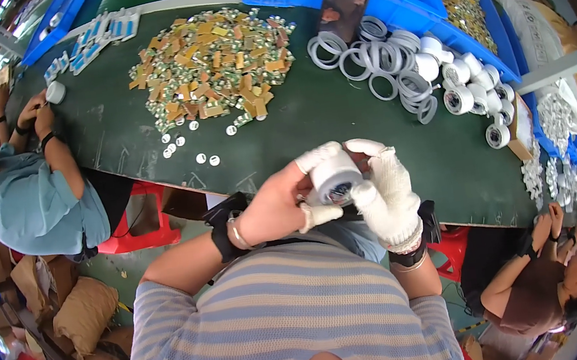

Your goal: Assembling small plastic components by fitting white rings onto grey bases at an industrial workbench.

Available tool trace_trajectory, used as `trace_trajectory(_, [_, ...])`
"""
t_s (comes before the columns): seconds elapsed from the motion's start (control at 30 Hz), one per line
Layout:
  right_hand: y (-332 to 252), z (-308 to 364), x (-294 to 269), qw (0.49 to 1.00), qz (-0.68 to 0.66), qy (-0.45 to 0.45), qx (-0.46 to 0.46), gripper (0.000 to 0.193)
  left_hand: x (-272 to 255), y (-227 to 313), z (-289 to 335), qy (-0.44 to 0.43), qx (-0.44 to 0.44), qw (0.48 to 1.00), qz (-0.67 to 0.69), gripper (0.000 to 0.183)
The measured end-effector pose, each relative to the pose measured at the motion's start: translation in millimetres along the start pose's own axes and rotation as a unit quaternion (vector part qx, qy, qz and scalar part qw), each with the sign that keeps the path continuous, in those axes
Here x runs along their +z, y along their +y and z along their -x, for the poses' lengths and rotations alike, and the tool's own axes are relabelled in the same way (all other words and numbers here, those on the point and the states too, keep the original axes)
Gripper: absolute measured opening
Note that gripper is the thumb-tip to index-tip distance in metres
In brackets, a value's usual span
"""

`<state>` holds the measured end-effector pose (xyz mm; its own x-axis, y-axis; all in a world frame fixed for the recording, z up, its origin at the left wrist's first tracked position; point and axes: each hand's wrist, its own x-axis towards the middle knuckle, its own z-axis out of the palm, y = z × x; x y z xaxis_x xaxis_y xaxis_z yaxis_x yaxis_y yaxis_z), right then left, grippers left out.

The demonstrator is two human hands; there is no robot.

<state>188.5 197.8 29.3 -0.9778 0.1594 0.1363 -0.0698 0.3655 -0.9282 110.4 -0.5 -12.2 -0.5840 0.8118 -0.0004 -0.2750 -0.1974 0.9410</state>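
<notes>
Holding, left hand (274, 207): wrapped around white housing (334, 172).
Right hand (390, 203): closed on opposite side, likely steadied it.
White housing: sat near tabletop (310, 122) edge, dark end (339, 191) toward body (310, 286), probably for viewing.
Grey rings (380, 57): lay beyond, seemingly kept reachable.

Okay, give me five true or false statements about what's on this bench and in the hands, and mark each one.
1. The right hand wears a white glove. True.
2. A screwdriver is being held. False: the left hand and right hand hold a white round housing.
3. Grey rings lie right of the pile of small boards. True.
4. The work surface is bright red. False: the table is dark green.
5. Small white discs lie on the pile's near side. True.
</notes>
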Motion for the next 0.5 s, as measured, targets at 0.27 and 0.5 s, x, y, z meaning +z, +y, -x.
trace_trajectory(0.27, [-0.7,-4.4,17.0,0.98,0.166,0.034,-0.106,0.046,-2.5,3.7,1.8,-0.06,0.087,0.976,-0.192,0.092])
trace_trajectory(0.5, [17.1,-12.0,-50.6,0.986,0.103,0.028,0.128,0.041,-57.5,33.0,5.1,0.144,0.044,0.899,-0.412,0.065])
